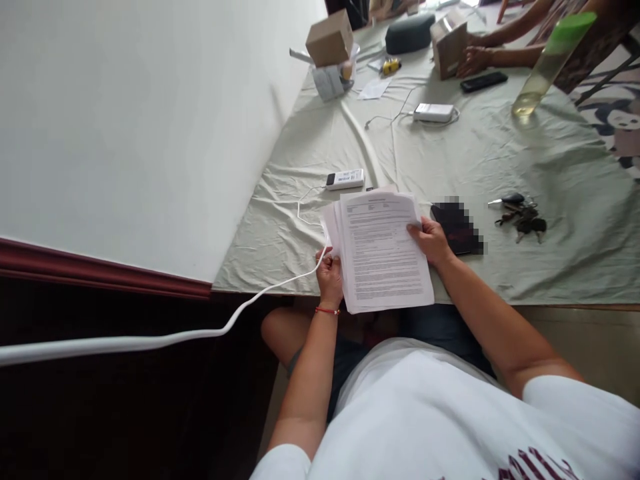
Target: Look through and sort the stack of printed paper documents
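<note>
A stack of printed papers (387, 253) is held up at the table's near edge, text facing me. My right hand (433, 241) grips its right side, thumb on the front sheet and fingers behind. On the other side, my left hand (329, 277) is closed at the lower left of the stack, on a pinkish-white sheet (332, 223) that sticks out there. A white cable (245, 307) runs in from the left and passes across my left fingers. Just right of the papers lies a dark object (457, 227), partly blurred out.
Behind the papers lies a white power bank (345, 179); another white device (433, 113) sits farther back. Keys (523, 217) rest at the right. A tilted green-lidded bottle (537, 87), a phone (483, 82) and a cardboard box (327, 40) stand farther off. Another person's hands hold a box (449, 47).
</note>
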`<state>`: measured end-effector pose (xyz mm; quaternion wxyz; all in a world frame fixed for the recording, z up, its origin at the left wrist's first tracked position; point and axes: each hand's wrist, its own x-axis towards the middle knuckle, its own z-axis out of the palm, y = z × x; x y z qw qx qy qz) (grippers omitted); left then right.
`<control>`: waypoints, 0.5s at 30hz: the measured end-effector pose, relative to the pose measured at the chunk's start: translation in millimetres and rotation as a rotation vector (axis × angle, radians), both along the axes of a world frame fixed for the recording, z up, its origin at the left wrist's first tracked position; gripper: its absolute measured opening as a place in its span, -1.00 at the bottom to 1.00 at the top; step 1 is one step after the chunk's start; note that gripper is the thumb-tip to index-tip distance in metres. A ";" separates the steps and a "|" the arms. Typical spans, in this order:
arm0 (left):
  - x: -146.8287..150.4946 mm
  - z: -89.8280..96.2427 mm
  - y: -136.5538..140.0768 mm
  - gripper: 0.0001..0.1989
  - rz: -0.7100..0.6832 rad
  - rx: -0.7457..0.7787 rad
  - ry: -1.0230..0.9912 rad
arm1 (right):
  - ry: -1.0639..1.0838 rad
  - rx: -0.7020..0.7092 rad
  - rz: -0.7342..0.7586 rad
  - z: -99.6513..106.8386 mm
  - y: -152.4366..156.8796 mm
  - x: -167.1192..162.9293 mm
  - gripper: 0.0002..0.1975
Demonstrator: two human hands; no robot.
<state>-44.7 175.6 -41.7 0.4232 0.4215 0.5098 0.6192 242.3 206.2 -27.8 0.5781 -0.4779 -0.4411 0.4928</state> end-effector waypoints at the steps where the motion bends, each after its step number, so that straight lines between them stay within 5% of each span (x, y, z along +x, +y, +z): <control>1: 0.4 1.4 -0.5 -0.59 0.002 -0.009 0.006 | 0.006 -0.005 0.002 0.8 -0.2 -0.2 -0.60; 15: 4.8 14.6 -2.6 -0.56 -0.056 -0.111 -0.156 | 0.104 -0.016 -0.025 11.0 -5.1 -1.2 -0.55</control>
